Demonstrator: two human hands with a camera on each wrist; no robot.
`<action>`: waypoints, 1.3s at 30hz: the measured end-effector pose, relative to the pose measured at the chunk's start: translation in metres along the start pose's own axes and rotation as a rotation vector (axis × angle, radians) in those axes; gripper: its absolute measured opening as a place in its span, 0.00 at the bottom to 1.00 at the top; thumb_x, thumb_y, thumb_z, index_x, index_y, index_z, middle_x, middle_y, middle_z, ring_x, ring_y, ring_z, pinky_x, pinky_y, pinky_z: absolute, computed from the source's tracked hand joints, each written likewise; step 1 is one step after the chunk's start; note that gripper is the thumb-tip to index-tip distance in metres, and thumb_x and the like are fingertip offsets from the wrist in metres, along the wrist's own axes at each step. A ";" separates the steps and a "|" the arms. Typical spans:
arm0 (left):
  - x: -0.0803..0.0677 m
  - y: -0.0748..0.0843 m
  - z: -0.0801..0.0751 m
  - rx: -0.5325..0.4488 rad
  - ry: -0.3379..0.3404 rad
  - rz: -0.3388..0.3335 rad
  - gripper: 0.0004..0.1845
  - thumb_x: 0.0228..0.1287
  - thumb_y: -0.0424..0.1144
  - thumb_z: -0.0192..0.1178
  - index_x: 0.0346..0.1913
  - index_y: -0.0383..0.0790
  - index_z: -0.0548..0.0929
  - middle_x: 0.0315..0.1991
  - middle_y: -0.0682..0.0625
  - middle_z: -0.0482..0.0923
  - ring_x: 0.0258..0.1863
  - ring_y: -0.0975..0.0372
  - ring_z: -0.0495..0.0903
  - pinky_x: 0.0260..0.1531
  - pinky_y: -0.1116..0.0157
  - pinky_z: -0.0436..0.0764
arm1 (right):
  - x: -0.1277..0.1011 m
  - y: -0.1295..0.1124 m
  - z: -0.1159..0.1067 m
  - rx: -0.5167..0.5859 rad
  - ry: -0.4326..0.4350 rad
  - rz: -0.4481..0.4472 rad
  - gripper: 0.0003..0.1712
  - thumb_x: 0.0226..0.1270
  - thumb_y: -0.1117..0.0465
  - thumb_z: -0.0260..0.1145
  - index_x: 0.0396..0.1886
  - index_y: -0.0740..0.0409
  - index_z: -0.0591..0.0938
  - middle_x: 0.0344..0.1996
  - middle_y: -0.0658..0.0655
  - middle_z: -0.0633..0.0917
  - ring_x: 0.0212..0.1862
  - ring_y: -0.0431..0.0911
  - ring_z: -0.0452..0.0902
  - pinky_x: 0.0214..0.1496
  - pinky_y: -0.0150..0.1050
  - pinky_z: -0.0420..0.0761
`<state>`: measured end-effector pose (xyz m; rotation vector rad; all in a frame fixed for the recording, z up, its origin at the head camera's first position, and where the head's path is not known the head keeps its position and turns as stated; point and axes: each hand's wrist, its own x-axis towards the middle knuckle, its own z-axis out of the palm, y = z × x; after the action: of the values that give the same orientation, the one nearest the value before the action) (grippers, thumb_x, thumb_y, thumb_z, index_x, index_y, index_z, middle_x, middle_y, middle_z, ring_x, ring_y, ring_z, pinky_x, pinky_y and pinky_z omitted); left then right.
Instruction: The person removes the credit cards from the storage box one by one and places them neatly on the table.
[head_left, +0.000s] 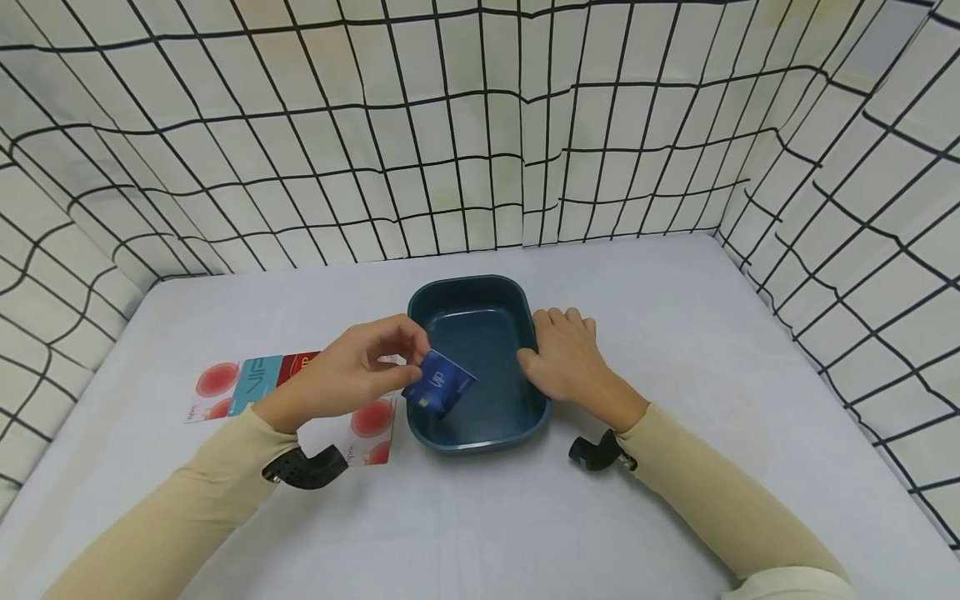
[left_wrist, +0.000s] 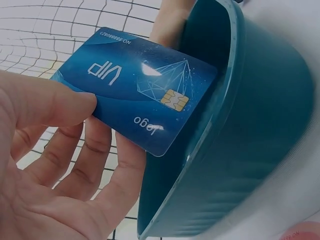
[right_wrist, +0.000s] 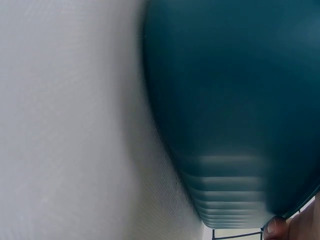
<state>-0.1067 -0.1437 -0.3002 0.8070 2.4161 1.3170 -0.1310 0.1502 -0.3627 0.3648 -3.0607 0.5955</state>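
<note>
A blue VIP card [head_left: 442, 383] with a gold chip is pinched between the thumb and fingers of my left hand [head_left: 360, 367]. It is tilted above the left side of a dark teal plastic bin [head_left: 480, 447]. In the left wrist view the card [left_wrist: 135, 85] shows its printed face, with part of it over the bin's rim [left_wrist: 212, 125]. My right hand [head_left: 570, 358] holds the bin's right rim, the thumb at the edge. The right wrist view shows mostly the bin's outer wall [right_wrist: 230, 100], with a fingertip [right_wrist: 275, 227] at its rim.
Left of the bin, several cards lie on the white table [head_left: 637, 517]: a pink-patterned card [head_left: 217, 383], a light blue card [head_left: 258, 379], a red card [head_left: 296, 364] and another pink-patterned card [head_left: 372, 421]. My left hand covers part of them. Black wire mesh [head_left: 450, 133] surrounds the back and sides.
</note>
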 end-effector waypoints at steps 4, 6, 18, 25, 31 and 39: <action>-0.006 -0.004 -0.003 -0.034 0.022 0.000 0.12 0.69 0.28 0.63 0.51 0.41 0.78 0.46 0.47 0.78 0.51 0.55 0.82 0.48 0.69 0.88 | 0.001 -0.001 0.000 -0.004 -0.005 0.002 0.16 0.65 0.53 0.55 0.42 0.60 0.77 0.34 0.56 0.74 0.40 0.54 0.63 0.45 0.48 0.57; -0.008 -0.006 -0.004 -0.057 0.028 0.002 0.11 0.70 0.29 0.63 0.51 0.41 0.78 0.46 0.46 0.78 0.51 0.56 0.82 0.48 0.68 0.88 | 0.001 0.000 0.000 -0.006 -0.004 0.002 0.15 0.65 0.53 0.55 0.42 0.59 0.77 0.34 0.56 0.74 0.40 0.54 0.63 0.45 0.48 0.57; -0.023 -0.021 -0.013 -0.156 0.081 -0.051 0.11 0.72 0.29 0.60 0.53 0.42 0.77 0.46 0.47 0.76 0.50 0.58 0.81 0.46 0.66 0.88 | 0.000 0.001 0.001 -0.002 0.008 -0.003 0.14 0.65 0.53 0.54 0.41 0.59 0.76 0.34 0.56 0.74 0.40 0.54 0.63 0.45 0.48 0.57; -0.036 -0.031 -0.017 -0.173 0.133 -0.141 0.10 0.73 0.35 0.62 0.53 0.44 0.76 0.46 0.49 0.78 0.49 0.60 0.82 0.45 0.62 0.89 | 0.001 0.001 0.003 -0.002 0.002 -0.008 0.14 0.65 0.53 0.54 0.41 0.58 0.76 0.34 0.56 0.74 0.39 0.54 0.62 0.45 0.47 0.57; -0.048 -0.041 -0.018 -0.229 0.183 -0.122 0.11 0.74 0.34 0.61 0.54 0.45 0.75 0.45 0.54 0.79 0.48 0.65 0.84 0.45 0.64 0.90 | 0.002 0.002 0.004 -0.003 0.000 -0.016 0.12 0.65 0.54 0.53 0.38 0.57 0.74 0.32 0.56 0.73 0.38 0.54 0.62 0.44 0.47 0.56; -0.056 -0.049 -0.023 -0.293 0.221 -0.120 0.11 0.75 0.32 0.59 0.54 0.45 0.73 0.46 0.54 0.77 0.48 0.65 0.84 0.46 0.66 0.89 | 0.002 0.002 0.001 -0.002 -0.006 -0.005 0.11 0.64 0.54 0.53 0.36 0.57 0.73 0.32 0.56 0.73 0.38 0.54 0.62 0.44 0.47 0.55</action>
<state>-0.0892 -0.2139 -0.3304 0.4517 2.3054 1.7359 -0.1334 0.1510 -0.3647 0.3748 -3.0646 0.5915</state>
